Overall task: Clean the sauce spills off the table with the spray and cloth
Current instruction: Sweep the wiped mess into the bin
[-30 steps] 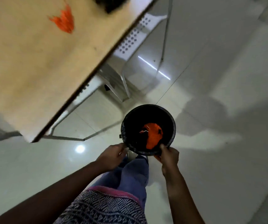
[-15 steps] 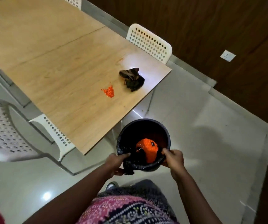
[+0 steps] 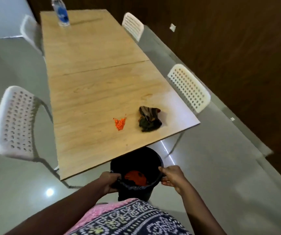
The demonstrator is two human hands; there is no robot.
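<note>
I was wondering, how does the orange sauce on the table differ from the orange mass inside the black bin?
The sauce spill lies bare on the table, beside the dark cloth; the orange mass sits inside the black bin, which both hands hold by its rim. The spill looks speckled and V-shaped; the mass looks solid and rounded. The spill appears smaller. Both are bright orange-red.

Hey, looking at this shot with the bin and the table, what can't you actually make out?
Head view:
- Bottle: top cut off by the frame edge; label blurred.
- Black bin: far rim hidden under the table edge.
- Orange item inside: too dark to identify.
- Dark cloth: crumpled, pattern unclear.
</note>
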